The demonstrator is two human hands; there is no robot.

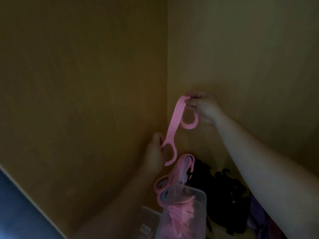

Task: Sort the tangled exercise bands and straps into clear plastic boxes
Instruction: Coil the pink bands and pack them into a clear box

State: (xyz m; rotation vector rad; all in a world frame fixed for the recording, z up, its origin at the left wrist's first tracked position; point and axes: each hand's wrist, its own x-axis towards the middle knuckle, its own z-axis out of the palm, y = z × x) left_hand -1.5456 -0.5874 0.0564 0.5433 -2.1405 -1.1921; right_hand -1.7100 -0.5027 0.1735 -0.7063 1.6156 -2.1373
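Your right hand (202, 107) pinches the pink band (174, 121) at its top, left hand (154, 152) its bottom; the box (203, 197) lies just below the left.

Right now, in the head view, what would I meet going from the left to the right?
Left hand → pink exercise band held by both hands → right hand → purple bands. The clear plastic box and black straps overlap these, so I omit them.
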